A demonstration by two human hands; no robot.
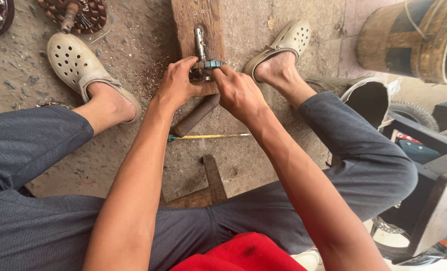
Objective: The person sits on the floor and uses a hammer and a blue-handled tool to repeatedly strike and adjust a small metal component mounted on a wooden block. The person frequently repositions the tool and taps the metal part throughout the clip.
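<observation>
A small round metal part with a toothed, bluish rim (207, 66) sits on a wooden plank (186, 17) lying on the concrete floor between my feet. A short metal shaft (199, 42) stands up from it on the far side. My left hand (177, 82) grips the part from the left, fingers curled over its top. My right hand (238, 91) pinches it from the right. Both hands hide most of the part.
A dark metal rod (196, 116) and a yellow-shafted screwdriver (211, 136) lie just below the hands, a hammer head (213, 176) nearer me. My feet wear beige clogs (78, 62). A copper-wound rotor (75, 12) lies top left, a drum (414, 37) top right, a dark box (436, 190) at right.
</observation>
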